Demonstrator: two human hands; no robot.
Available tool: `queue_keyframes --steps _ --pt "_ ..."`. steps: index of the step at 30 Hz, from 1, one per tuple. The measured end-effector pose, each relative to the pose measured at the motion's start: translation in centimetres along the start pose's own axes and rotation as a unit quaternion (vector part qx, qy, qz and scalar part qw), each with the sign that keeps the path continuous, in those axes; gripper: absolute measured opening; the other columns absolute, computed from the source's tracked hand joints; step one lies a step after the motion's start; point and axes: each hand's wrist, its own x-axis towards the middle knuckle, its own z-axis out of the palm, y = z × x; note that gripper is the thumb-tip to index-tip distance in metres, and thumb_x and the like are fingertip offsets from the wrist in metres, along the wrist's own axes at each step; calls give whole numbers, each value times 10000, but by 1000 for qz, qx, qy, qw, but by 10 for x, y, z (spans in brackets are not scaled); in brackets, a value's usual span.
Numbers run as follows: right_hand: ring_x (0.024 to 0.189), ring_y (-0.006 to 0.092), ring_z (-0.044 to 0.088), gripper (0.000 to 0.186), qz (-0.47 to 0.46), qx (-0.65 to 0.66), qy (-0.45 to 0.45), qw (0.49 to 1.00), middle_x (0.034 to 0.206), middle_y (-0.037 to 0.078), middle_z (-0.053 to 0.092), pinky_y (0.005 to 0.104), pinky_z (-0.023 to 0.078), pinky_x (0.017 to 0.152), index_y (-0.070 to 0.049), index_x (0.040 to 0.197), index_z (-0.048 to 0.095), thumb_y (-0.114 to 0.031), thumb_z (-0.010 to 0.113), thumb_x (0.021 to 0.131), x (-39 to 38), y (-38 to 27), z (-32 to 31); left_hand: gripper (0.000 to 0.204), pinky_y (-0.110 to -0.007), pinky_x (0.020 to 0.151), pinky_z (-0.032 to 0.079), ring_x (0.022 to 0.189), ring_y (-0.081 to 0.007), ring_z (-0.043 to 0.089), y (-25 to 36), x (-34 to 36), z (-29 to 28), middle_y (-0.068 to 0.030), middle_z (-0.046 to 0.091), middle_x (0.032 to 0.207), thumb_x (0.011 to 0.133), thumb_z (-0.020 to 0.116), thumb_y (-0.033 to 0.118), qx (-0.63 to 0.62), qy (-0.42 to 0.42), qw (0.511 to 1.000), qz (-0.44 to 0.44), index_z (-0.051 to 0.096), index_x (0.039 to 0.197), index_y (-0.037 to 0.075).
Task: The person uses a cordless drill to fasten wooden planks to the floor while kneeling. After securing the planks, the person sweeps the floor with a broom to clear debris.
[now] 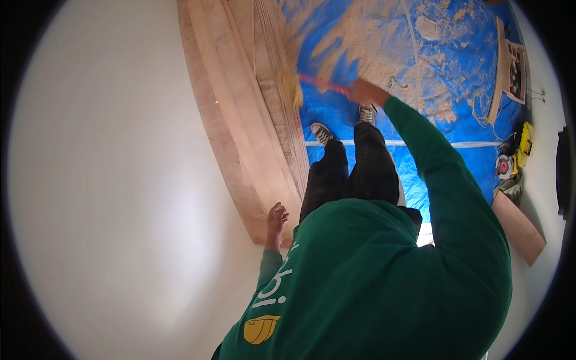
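Observation:
Stretched out in front of me, my right hand [367, 93] is closed around the red handle of a hand brush [323, 82]. Its yellowish head, blurred by motion, is over the right edge of a long stack of wooden boards [240, 108]. I cannot tell whether the bristles touch the wood. Beside the near end of that stack, my left hand [276, 219] is held with its fingers loosely bent and apart, and nothing shows in it. Whether it rests on the board is unclear.
A blue tarp [330, 123] strewn with sawdust [372, 42] covers the floor. Along the right wall are a wooden box [515, 72], a loose cord [478, 108], a circular saw [504, 166], a yellow tool [525, 141] and a leaning board [519, 228]. A white wall [120, 150] stands left.

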Motion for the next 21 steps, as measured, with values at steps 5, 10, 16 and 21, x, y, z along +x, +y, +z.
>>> queue_keyframes --steps 5,10,16,21 --pt "491 168 533 358 1 264 195 945 668 61 579 353 427 449 11 1278 679 -181 595 987 20 -23 -2 494 -300 820 525 957 -168 661 -22 -7 -16 -42 670 1162 1043 661 271 -23 9 999 -21 561 1487 79" --pt "477 122 487 270 0 317 242 917 662 7 503 320 401 430 17 1168 666 -178 597 995 -113 -64 -13 450 -301 816 523 960 -173 668 -62 -4 -6 -42 675 1164 1048 660 262 -81 22 995 -61 590 1456 88" --pt "462 96 491 413 164 251 91 950 679 4 537 299 381 405 -6 1349 676 -135 632 958 -285 -76 -22 380 -298 880 543 986 -147 673 -140 24 5 -63 706 1148 1056 659 222 -198 -155 968 13 643 1376 20" --pt "479 108 515 466 194 135 -95 967 705 28 618 298 393 414 -65 1362 710 -99 668 898 -234 -33 -20 406 -291 949 546 1067 -144 665 -147 29 -1 -72 707 1143 1054 667 228 21 -52 996 75 642 1386 -5"
